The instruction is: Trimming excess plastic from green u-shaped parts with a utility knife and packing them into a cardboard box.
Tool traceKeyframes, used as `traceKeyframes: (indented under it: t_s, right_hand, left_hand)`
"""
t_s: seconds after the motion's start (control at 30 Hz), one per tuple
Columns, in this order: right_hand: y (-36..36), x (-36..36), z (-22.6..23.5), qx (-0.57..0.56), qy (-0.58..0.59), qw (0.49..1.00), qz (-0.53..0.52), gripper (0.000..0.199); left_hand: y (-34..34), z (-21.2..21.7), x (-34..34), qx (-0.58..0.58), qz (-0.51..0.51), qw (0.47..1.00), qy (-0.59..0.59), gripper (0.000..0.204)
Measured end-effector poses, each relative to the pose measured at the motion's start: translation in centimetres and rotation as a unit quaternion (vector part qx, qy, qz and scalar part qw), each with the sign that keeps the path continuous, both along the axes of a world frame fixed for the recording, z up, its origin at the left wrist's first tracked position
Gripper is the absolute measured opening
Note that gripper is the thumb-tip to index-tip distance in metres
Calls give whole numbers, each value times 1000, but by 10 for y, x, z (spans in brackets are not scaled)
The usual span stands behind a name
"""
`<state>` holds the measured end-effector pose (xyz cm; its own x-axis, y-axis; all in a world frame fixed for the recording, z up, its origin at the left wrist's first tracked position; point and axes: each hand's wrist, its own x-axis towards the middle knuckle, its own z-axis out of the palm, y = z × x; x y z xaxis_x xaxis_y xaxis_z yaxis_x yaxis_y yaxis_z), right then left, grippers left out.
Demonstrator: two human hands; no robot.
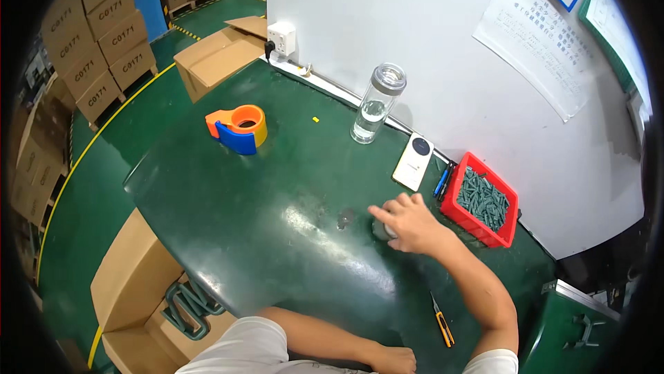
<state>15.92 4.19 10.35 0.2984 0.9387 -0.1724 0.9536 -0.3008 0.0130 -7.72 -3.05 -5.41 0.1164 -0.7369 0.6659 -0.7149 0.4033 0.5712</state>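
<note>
On the right part of the green table, my right hand [409,227] closes from above over a small grey, roundish object [380,230]. My fingers and palm hide most of it, so its kind is unclear. My left hand [395,360] rests curled by the lower edge of the view, with its fingers closed and whatever they may hold hidden. Just beyond my right hand lies a pale phone-like device [413,161] with a dark round camera patch. Close by on the right stands a red bin [492,234] full of small dark green pieces.
A tape dispenser [238,141] sits far left; a clear bottle [373,112] stands near the wall. Pens [443,179] lie beside the bin. A yellow-handled pointed tool [443,327] lies beside my right forearm. Below the left edge, an open carton [128,284] holds green bent parts [181,308].
</note>
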Motion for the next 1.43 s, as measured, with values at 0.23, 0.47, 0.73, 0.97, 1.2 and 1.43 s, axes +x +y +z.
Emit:
traceKeyframes:
  t_s: [0.23,0.47,0.73,0.97,1.2,1.43]
  right_hand:
    - [32,66,-3,266,178,940,-123,88]
    - [87,151,-10,482,207,810,-264,107]
    - [138,146,-18,569,286,733,-237,86]
    - [135,113,3,529,218,771,-281,72]
    - [85,30,48,508,284,801,-141,77]
    - [41,-49,94,486,153,861,6,79]
  left_hand:
    - [14,-9,1,36,29,999,22,23]
    - [0,7,-24,-39,10,999,34,20]
    - [1,-10,-9,-32,73,997,9,13]
    - [7,-5,-5,-11,55,998,17,17]
    - [15,10,-4,18,37,998,48,17]
    - [9,-18,3,21,36,999,2,16]
